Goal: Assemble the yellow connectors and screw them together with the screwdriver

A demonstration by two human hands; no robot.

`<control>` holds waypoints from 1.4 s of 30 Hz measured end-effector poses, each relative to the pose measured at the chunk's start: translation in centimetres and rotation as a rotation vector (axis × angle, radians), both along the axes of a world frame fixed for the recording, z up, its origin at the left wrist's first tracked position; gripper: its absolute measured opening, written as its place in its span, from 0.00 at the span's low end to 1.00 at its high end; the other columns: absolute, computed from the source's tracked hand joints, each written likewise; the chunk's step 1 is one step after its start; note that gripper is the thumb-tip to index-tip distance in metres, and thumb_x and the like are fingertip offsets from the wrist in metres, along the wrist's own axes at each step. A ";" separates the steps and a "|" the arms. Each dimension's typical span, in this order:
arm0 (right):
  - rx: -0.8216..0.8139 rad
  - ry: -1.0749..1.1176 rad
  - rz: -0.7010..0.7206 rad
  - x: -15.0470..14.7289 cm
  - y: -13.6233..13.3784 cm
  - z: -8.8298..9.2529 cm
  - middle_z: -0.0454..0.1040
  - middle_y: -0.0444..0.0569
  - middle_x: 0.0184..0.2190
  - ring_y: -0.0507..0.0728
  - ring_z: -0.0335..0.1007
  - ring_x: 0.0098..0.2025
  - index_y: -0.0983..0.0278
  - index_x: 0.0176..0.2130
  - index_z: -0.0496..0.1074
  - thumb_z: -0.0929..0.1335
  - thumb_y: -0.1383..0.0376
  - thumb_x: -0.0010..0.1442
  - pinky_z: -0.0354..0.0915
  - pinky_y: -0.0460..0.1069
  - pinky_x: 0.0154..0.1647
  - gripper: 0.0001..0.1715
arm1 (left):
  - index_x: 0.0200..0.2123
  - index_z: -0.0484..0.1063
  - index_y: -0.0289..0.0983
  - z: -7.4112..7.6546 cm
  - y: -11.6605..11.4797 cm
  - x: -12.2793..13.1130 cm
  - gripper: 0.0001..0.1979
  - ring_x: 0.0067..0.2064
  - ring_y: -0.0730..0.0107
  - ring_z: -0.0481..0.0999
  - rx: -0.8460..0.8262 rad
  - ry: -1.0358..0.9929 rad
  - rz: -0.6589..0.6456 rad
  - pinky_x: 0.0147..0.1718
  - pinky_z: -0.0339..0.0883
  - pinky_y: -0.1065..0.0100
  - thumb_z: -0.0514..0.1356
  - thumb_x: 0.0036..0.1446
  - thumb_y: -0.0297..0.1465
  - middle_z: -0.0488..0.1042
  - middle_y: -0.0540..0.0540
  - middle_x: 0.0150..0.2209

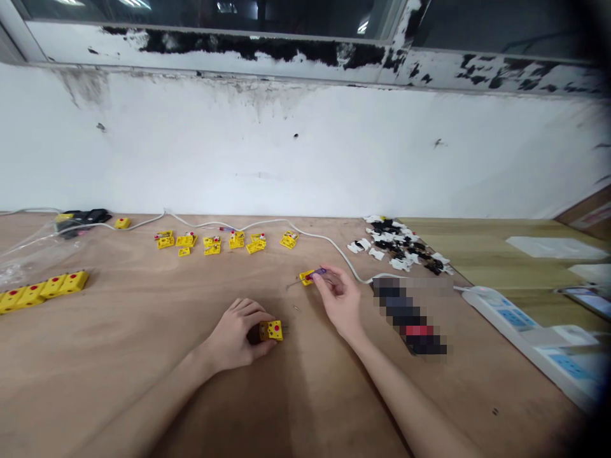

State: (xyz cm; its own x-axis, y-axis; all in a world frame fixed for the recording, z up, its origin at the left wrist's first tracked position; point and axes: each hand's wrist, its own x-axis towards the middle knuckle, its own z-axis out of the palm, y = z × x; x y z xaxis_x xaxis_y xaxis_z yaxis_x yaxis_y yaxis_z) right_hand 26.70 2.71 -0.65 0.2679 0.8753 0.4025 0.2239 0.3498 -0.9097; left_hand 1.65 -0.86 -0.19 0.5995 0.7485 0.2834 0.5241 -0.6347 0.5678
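Observation:
My left hand [238, 334] is closed around a small yellow plug [275, 330] with a red dot and thin metal pins pointing right. Its back end is brownish and partly hidden by the fingers. In my right hand [341, 302] is a screwdriver [319, 273] with a purple handle, pinched between thumb and fingers, its thin shaft pointing left. Under the shaft lies a yellow plug part [305, 278] on the table; whether the screwdriver touches it I cannot tell. A tiny metal piece [296, 308] rests between the hands.
Several opened yellow plugs [212, 245] line the back of the wooden table [143, 356], near a white cable [329, 240] and a second screwdriver [226, 229]. Joined yellow blocks [55, 287] sit left. At right are black and white pieces [405, 247], a pixelated dark object [401, 308] and a power strip [520, 331].

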 end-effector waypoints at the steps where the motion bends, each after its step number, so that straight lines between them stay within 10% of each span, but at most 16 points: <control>1: -0.005 0.000 0.004 -0.1 0.0 0.0 0.80 0.53 0.38 0.60 0.80 0.39 0.63 0.46 0.72 0.73 0.54 0.59 0.75 0.54 0.41 0.19 | 0.46 0.76 0.42 -0.1 0.0 0.0 0.16 0.45 0.58 0.74 -0.005 0.000 0.001 0.46 0.65 0.57 0.67 0.53 0.36 0.78 0.45 0.43; 12: 0.026 0.201 0.059 -0.4 -0.5 1.1 0.80 0.49 0.36 0.58 0.80 0.38 0.61 0.44 0.74 0.76 0.57 0.55 0.78 0.54 0.41 0.19 | 0.52 0.70 0.42 -0.5 0.2 -0.4 0.28 0.48 0.57 0.73 -0.130 -0.103 0.043 0.49 0.67 0.56 0.71 0.48 0.35 0.75 0.44 0.47; 22: -0.055 0.397 0.217 -2.1 -2.3 1.7 0.80 0.46 0.35 0.56 0.80 0.37 0.60 0.44 0.76 0.77 0.60 0.56 0.80 0.52 0.40 0.16 | 0.44 0.78 0.39 0.2 0.9 -0.2 0.09 0.47 0.62 0.76 -0.300 -0.337 0.114 0.50 0.69 0.61 0.62 0.61 0.34 0.76 0.43 0.45; 42: -0.096 0.285 0.236 -2.4 -3.1 1.9 0.81 0.47 0.36 0.56 0.80 0.37 0.59 0.44 0.75 0.77 0.58 0.55 0.78 0.51 0.41 0.18 | 0.32 0.78 0.41 -1.1 0.7 0.0 0.04 0.37 0.68 0.79 0.010 -0.338 0.114 0.42 0.68 0.62 0.64 0.56 0.27 0.81 0.49 0.35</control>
